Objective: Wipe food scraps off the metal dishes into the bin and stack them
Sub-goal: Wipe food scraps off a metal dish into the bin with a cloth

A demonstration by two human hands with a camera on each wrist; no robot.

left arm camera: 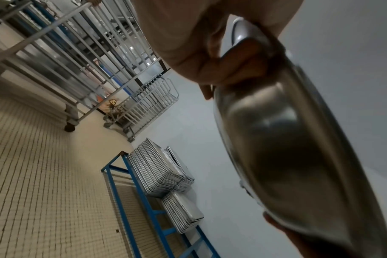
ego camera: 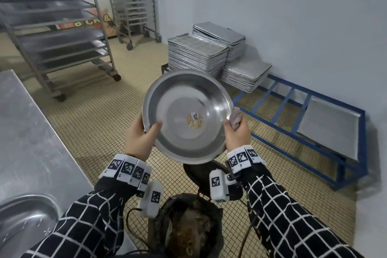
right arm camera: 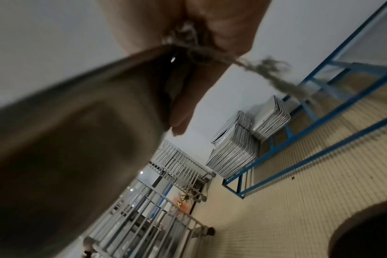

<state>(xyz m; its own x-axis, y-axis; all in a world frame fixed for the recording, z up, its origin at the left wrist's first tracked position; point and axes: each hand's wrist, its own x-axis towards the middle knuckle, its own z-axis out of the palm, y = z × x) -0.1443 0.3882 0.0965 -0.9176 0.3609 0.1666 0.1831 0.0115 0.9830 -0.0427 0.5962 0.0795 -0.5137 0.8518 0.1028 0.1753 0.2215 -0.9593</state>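
Observation:
A round metal dish (ego camera: pixel 188 115) with a sticker in its middle is held up, tilted toward me, above the bin (ego camera: pixel 188 226). My left hand (ego camera: pixel 142 138) grips its left rim, thumb inside the bowl. My right hand (ego camera: pixel 236 132) holds the right rim together with a crumpled grey cloth (ego camera: pixel 235 116). The left wrist view shows the dish underside (left arm camera: pixel 287 148) with my fingers (left arm camera: pixel 232 69) curled on the rim. The right wrist view shows the blurred dish (right arm camera: pixel 77 131) and the cloth (right arm camera: pixel 265 68) trailing from my hand. The bin holds brown food scraps (ego camera: pixel 188 234).
A steel counter (ego camera: pixel 31 132) with another metal dish (ego camera: pixel 25 222) stands at my left. Stacks of baking trays (ego camera: pixel 209 52) sit on a blue frame (ego camera: pixel 293 98) by the wall. Wheeled tray racks (ego camera: pixel 58 27) stand at the back left. A dark lid (ego camera: pixel 201 172) lies by the bin.

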